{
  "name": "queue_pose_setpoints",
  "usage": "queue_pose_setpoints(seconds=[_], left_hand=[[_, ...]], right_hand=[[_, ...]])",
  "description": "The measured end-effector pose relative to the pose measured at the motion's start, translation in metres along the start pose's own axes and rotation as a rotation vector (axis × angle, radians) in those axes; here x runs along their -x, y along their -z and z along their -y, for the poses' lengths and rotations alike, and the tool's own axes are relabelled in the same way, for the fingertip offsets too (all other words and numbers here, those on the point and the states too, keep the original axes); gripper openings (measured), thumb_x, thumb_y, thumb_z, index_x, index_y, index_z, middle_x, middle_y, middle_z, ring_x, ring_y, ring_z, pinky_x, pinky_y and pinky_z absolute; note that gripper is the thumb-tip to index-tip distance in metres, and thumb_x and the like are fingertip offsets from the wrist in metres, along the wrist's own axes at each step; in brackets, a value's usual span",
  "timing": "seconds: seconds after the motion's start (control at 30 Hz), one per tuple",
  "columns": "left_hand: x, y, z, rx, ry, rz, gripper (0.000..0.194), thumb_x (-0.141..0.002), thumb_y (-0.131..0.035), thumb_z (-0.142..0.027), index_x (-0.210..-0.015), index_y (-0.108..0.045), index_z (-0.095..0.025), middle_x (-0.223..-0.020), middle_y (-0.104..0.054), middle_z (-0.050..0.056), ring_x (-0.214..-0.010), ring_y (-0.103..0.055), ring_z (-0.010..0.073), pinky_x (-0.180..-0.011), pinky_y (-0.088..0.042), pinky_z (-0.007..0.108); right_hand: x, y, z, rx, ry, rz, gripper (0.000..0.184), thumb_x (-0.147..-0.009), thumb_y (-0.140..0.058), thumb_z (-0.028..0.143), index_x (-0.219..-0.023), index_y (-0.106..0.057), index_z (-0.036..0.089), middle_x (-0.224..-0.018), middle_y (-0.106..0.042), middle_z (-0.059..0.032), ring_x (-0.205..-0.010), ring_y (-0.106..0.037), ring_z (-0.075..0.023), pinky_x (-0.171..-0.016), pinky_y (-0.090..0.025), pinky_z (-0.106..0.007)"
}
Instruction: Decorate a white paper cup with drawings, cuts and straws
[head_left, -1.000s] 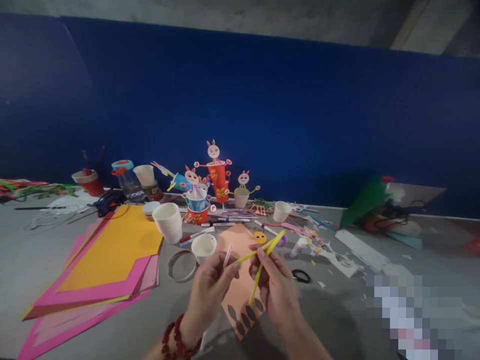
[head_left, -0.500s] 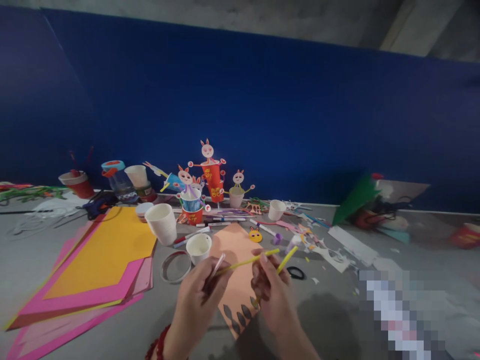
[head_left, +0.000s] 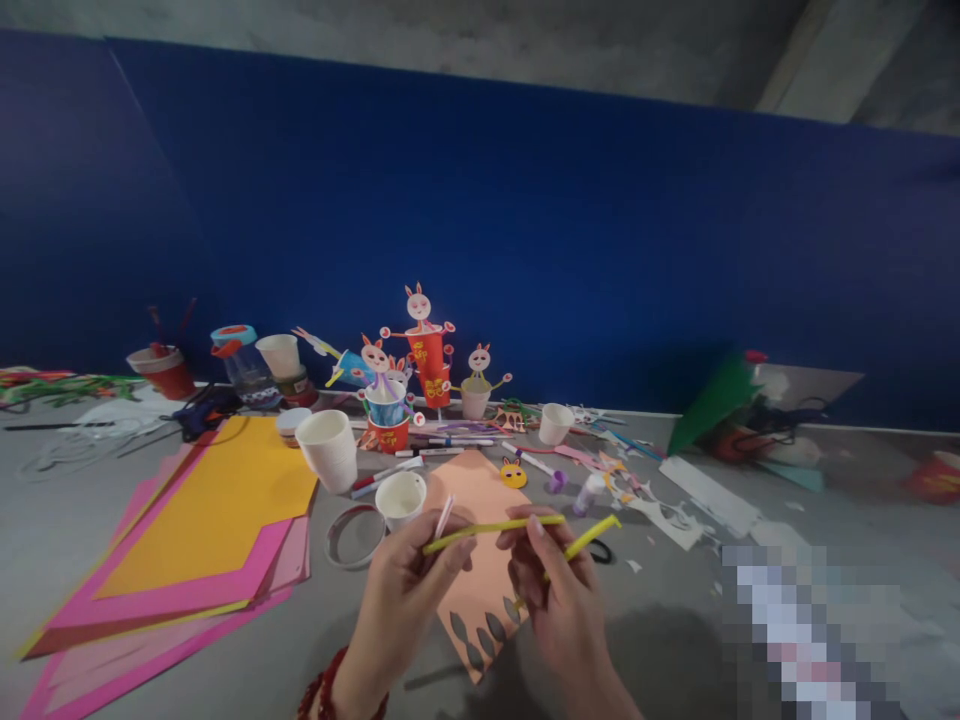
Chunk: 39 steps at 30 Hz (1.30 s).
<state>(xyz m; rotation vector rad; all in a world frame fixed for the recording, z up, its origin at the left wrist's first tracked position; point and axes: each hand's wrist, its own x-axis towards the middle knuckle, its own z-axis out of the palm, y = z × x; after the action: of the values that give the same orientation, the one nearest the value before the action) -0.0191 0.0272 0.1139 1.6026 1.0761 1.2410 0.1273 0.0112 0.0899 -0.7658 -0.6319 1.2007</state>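
My left hand (head_left: 405, 595) is closed round one end of a yellow straw (head_left: 487, 527). A thin white-and-pink stick (head_left: 445, 516) also pokes up from between its fingers. My right hand (head_left: 562, 600) pinches the same straw near its other end. A second yellow straw (head_left: 592, 538), bent at the tip, slants up out of that hand. Beneath both hands lies a sheet of peach paper (head_left: 469, 490) with dark leaf-shaped marks (head_left: 491, 628) along its near end. A yellow rabbit-face cutout (head_left: 514, 474) rests at the sheet's far right edge.
Paper-cup rabbit figures (head_left: 426, 350) stand at the back. White cups (head_left: 328, 450), a tape roll (head_left: 355, 535) and coloured paper sheets (head_left: 202, 510) are on the left. Markers (head_left: 525, 458), a glue stick (head_left: 589, 494) and paper scraps (head_left: 660, 515) lie to the right.
The yellow straw between my hands has turned more level, and my left fingers now sit at its left end. The second straw has swung lower to the right. My view has shifted slightly.
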Motion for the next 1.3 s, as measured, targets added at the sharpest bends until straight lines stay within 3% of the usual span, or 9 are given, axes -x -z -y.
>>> queue_pose_setpoints(seconds=[0.1, 0.27, 0.57, 0.73, 0.93, 1.2, 1.3], left_hand=[[0.0, 0.0, 0.0, -0.001, -0.047, -0.009, 0.014, -0.084, -0.066, -0.03, -0.086, -0.072, -0.018, -0.076, -0.071, 0.005, -0.067, -0.062, 0.0161, -0.062, -0.048, 0.022], [0.0, 0.001, 0.0, -0.045, -0.032, 0.001, 0.011, -0.084, -0.065, -0.027, -0.083, -0.073, -0.019, -0.065, -0.07, 0.002, -0.062, -0.062, 0.0155, -0.058, -0.047, 0.021], [-0.004, 0.003, 0.006, -0.155, -0.044, 0.064, 0.018, -0.085, -0.06, -0.027, -0.071, -0.069, -0.019, -0.059, -0.067, 0.0, -0.037, -0.043, 0.0071, -0.039, -0.032, 0.018], [-0.008, 0.002, 0.007, -0.069, 0.03, 0.099, 0.021, -0.086, -0.059, -0.029, -0.07, -0.067, -0.018, -0.06, -0.065, 0.001, -0.042, -0.046, 0.0085, -0.042, -0.035, 0.019], [-0.013, -0.001, 0.002, -0.015, 0.056, 0.144, 0.013, -0.083, -0.062, -0.025, -0.076, -0.07, -0.017, -0.065, -0.068, 0.002, -0.062, -0.061, 0.0149, -0.057, -0.045, 0.021], [-0.013, -0.004, 0.004, 0.01, 0.078, 0.124, 0.02, -0.086, -0.059, -0.028, -0.069, -0.065, -0.017, -0.058, -0.062, -0.001, -0.046, -0.045, 0.0087, -0.045, -0.034, 0.018], [-0.014, -0.002, 0.005, 0.023, 0.098, 0.155, 0.012, -0.082, -0.065, -0.028, -0.079, -0.07, -0.017, -0.065, -0.067, 0.001, -0.054, -0.054, 0.0117, -0.05, -0.04, 0.019]], right_hand=[[0.0, 0.001, -0.002, 0.01, 0.017, 0.026, 0.026, -0.079, -0.077, 0.043, -0.086, -0.073, 0.019, -0.064, -0.065, -0.0005, -0.04, -0.029, -0.0028, -0.038, -0.018, -0.017], [0.002, 0.002, -0.006, 0.024, 0.046, 0.013, 0.027, -0.081, -0.075, 0.045, -0.086, -0.072, 0.019, -0.063, -0.065, -0.0007, -0.039, -0.029, -0.0025, -0.038, -0.016, -0.017], [-0.005, 0.009, -0.008, 0.022, -0.015, -0.029, 0.03, -0.073, -0.082, 0.044, -0.083, -0.072, 0.017, -0.06, -0.064, -0.0012, -0.04, -0.029, -0.0036, -0.038, -0.015, -0.018], [-0.008, 0.008, -0.013, -0.057, -0.086, -0.044, 0.033, -0.068, -0.085, 0.045, -0.081, -0.072, 0.017, -0.058, -0.063, 0.0011, -0.036, -0.025, -0.0008, -0.036, -0.015, -0.016], [-0.008, 0.006, -0.017, 0.044, -0.119, 0.07, 0.029, -0.068, -0.085, 0.036, -0.079, -0.068, 0.016, -0.057, -0.064, 0.0011, -0.036, -0.03, -0.0008, -0.037, -0.017, -0.015], [-0.006, 0.001, -0.021, 0.091, -0.056, 0.08, 0.032, -0.075, -0.08, 0.039, -0.068, -0.058, 0.017, -0.056, -0.064, 0.0007, -0.037, -0.031, -0.002, -0.037, -0.019, -0.016], [-0.007, 0.002, -0.02, 0.148, -0.043, 0.078, 0.033, -0.074, -0.08, 0.042, -0.068, -0.061, 0.016, -0.055, -0.062, 0.0014, -0.037, -0.032, -0.002, -0.037, -0.02, -0.016]])
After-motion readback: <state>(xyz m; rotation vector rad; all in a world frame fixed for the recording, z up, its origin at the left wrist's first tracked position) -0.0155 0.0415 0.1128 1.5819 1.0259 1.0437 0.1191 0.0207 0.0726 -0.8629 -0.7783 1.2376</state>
